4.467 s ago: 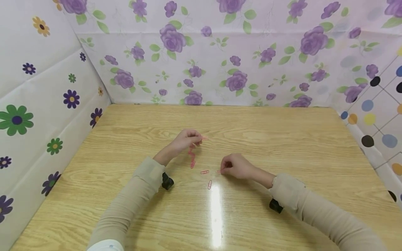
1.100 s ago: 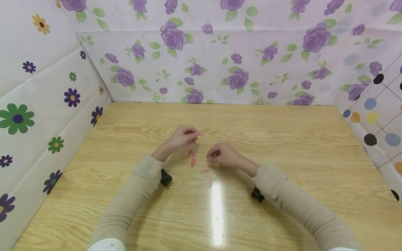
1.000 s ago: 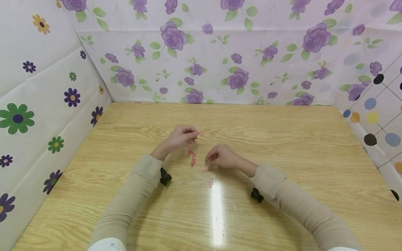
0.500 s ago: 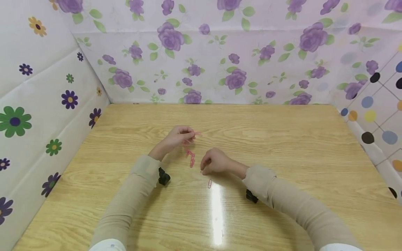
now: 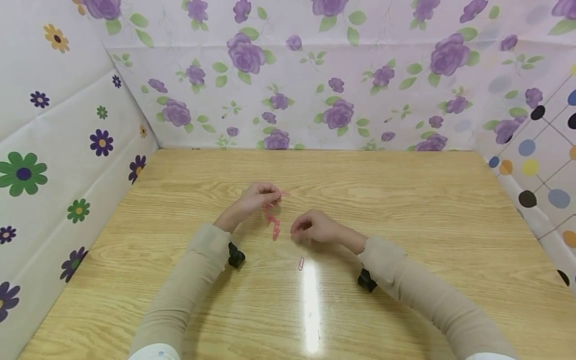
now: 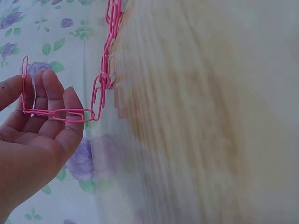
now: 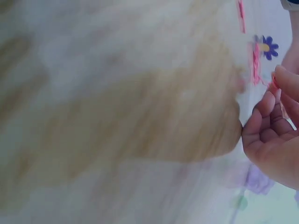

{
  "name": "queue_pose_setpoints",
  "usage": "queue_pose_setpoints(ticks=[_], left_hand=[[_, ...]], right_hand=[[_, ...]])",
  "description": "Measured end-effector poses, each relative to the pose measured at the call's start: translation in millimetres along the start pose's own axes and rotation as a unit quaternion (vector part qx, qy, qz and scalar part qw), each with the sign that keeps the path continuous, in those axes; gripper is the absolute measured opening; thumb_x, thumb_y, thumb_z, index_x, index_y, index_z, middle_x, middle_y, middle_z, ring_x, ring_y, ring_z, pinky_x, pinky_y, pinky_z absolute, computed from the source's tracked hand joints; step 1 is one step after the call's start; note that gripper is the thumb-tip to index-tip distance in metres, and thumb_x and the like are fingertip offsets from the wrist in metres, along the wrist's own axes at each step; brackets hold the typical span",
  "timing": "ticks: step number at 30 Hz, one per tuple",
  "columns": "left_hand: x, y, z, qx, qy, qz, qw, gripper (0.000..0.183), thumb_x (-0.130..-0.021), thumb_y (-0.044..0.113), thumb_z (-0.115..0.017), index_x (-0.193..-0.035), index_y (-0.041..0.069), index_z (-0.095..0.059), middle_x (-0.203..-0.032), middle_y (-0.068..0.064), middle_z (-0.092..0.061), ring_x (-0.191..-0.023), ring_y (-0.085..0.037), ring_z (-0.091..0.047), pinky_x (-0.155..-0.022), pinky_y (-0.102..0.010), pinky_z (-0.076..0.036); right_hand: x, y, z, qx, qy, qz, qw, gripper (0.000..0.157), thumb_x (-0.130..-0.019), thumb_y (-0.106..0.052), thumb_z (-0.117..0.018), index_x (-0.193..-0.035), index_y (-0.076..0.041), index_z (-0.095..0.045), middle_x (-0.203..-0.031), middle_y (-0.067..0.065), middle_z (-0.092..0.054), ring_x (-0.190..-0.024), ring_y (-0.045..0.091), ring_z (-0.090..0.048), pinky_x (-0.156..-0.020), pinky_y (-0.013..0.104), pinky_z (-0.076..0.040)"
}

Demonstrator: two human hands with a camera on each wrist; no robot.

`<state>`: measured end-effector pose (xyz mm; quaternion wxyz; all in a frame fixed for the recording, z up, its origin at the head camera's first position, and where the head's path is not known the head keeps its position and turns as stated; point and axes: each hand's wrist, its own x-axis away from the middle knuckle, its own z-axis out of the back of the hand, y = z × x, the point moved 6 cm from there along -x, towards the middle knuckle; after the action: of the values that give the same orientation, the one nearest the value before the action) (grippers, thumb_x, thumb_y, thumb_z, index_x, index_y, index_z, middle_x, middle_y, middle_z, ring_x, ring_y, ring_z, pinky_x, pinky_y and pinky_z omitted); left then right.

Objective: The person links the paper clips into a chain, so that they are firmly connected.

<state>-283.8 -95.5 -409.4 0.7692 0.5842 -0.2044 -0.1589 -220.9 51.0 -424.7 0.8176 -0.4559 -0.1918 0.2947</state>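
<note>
Near the table's middle, my left hand [image 5: 256, 196] pinches the end clip of a pink paper clip chain [image 5: 276, 229] between thumb and index finger. In the left wrist view the chain [image 6: 110, 46] runs across the other fingers, and the held end clip [image 6: 24, 70] points up. The chain's far part lies on the table. My right hand [image 5: 318, 227] is just right of the chain, thumb and index finger pinching a small pink paper clip [image 7: 274, 82], mostly covered by the fingertips. One loose pink paper clip [image 5: 301, 263] lies on the table in front of the right hand.
The wooden table [image 5: 396, 190] meets a floral sheet [image 5: 310, 95] at the back, with patterned sheets at both sides. A black wrist camera [image 5: 236, 256] sits under the left cuff, another black camera [image 5: 366, 281] under the right. Light glares on the table's front.
My right hand has moved left to a loose paper clip, taken hold of it and lifted it off the table. The left hand keeps its hold on the chain, almost in place.
</note>
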Motion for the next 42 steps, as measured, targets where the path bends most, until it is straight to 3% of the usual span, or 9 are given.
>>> queue_pose_setpoints(ticks=[4, 10, 13, 19, 29, 35, 38, 42], left_hand=[[-0.7, -0.7, -3.2, -0.002, -0.005, 0.001, 1.0, 0.029, -0.094, 0.01, -0.049, -0.105, -0.017, -0.053, -0.09, -0.015, -0.06, -0.092, -0.036, -0.056, -0.082, -0.041, -0.046], [0.4, 4.5, -9.8, -0.004, -0.003, -0.007, 1.0, 0.028, -0.094, 0.007, -0.048, -0.102, -0.019, -0.053, -0.082, -0.006, -0.06, -0.086, -0.031, -0.058, -0.08, -0.042, -0.047], [0.3, 5.5, -12.8, -0.003, -0.001, -0.004, 1.0, 0.028, -0.094, 0.007, -0.048, -0.101, -0.019, -0.053, -0.08, -0.004, -0.06, -0.081, -0.023, -0.059, -0.08, -0.042, -0.047], [0.6, 9.2, -22.9, 0.008, -0.008, 0.007, 0.9999, 0.03, -0.093, 0.009, -0.049, -0.102, -0.019, -0.053, -0.078, -0.004, -0.06, -0.079, -0.019, -0.059, -0.084, -0.046, -0.045], [0.3, 11.0, -35.0, 0.011, -0.01, 0.021, 0.9997, 0.026, -0.092, 0.008, -0.049, -0.097, -0.017, -0.054, -0.081, -0.012, -0.059, -0.079, -0.023, -0.058, -0.085, -0.047, -0.044], [0.3, 11.9, -34.9, 0.023, -0.005, 0.016, 0.9996, 0.027, -0.092, 0.006, -0.047, -0.098, -0.02, -0.052, -0.078, -0.011, -0.058, -0.074, -0.016, -0.057, -0.084, -0.046, -0.045], [0.7, 12.8, -34.4, 0.026, -0.004, 0.012, 0.9996, 0.028, -0.093, 0.007, -0.047, -0.099, -0.02, -0.052, -0.081, -0.015, -0.058, -0.078, -0.022, -0.058, -0.084, -0.044, -0.045], [1.8, 14.0, -34.2, 0.031, -0.003, 0.007, 0.9995, 0.028, -0.094, 0.007, -0.047, -0.098, -0.02, -0.051, -0.081, -0.014, -0.058, -0.088, -0.038, -0.056, -0.085, -0.044, -0.045]], right_hand=[[5.4, -1.2, 10.9, -0.012, 0.023, -0.02, 0.999, 0.013, -0.082, -0.006, -0.065, -0.091, 0.002, -0.07, -0.084, 0.009, -0.067, -0.07, 0.011, -0.053, -0.063, 0.024, -0.044], [8.0, 4.2, 32.6, 0.001, 0.102, -0.067, 0.993, 0.005, -0.08, -0.008, -0.068, -0.082, -0.004, -0.07, -0.078, 0.003, -0.066, -0.071, 0.014, -0.058, -0.063, 0.027, -0.045], [5.8, 10.0, 41.2, 0.005, 0.136, -0.07, 0.988, 0.005, -0.08, -0.011, -0.069, -0.079, -0.006, -0.071, -0.078, 0.001, -0.067, -0.071, 0.013, -0.06, -0.063, 0.027, -0.046], [6.6, 8.7, 49.4, -0.006, 0.169, -0.084, 0.982, 0.011, -0.084, -0.013, -0.066, -0.085, -0.004, -0.073, -0.086, 0.006, -0.069, -0.08, 0.016, -0.062, -0.068, 0.029, -0.049], [5.8, 1.4, 52.3, -0.005, 0.232, -0.045, 0.972, 0.011, -0.082, -0.012, -0.068, -0.086, -0.003, -0.073, -0.085, 0.008, -0.069, -0.071, 0.014, -0.062, -0.062, 0.027, -0.049], [6.6, -1.4, 52.2, -0.019, 0.252, -0.026, 0.967, 0.011, -0.082, -0.01, -0.068, -0.086, -0.001, -0.072, -0.082, 0.01, -0.068, -0.072, 0.024, -0.063, -0.06, 0.027, -0.05], [6.7, -1.0, 52.8, -0.034, 0.26, -0.025, 0.965, 0.011, -0.082, -0.01, -0.068, -0.086, 0.0, -0.072, -0.08, 0.011, -0.068, -0.072, 0.029, -0.063, -0.06, 0.028, -0.05], [6.0, 0.1, 53.3, -0.045, 0.265, -0.022, 0.963, 0.012, -0.082, -0.011, -0.068, -0.086, 0.0, -0.071, -0.08, 0.012, -0.068, -0.072, 0.031, -0.062, -0.06, 0.03, -0.05]])
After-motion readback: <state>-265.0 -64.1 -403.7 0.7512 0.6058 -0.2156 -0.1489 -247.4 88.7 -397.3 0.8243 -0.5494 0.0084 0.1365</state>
